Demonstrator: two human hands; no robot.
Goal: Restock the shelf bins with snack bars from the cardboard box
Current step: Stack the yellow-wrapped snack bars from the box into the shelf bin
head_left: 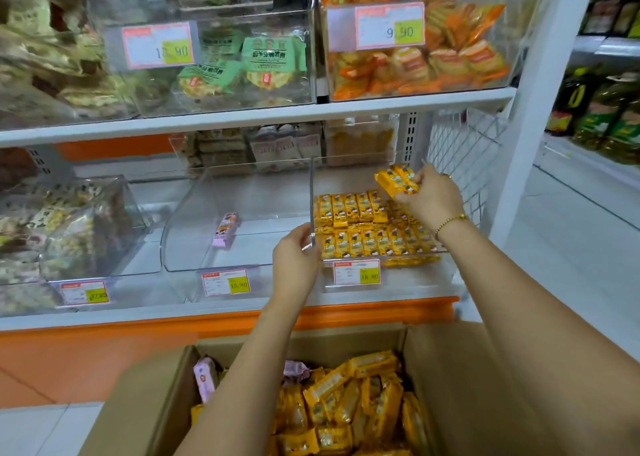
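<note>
A white shop shelf carries clear bins. Below it, the open cardboard box is heaped with yellow snack bars. The right bin holds neat yellow rows, and the middle bin holds one pink bar. The left hand pinches the right bin's side wall. The right hand clutches several snack bars above that bin. The bars look light, slick and probably crushable, so they are best grasped across their long sides.

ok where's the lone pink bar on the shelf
Head view: the pink bar lies alone in the middle clear bin on the lower shelf, left of the left hand.
</note>
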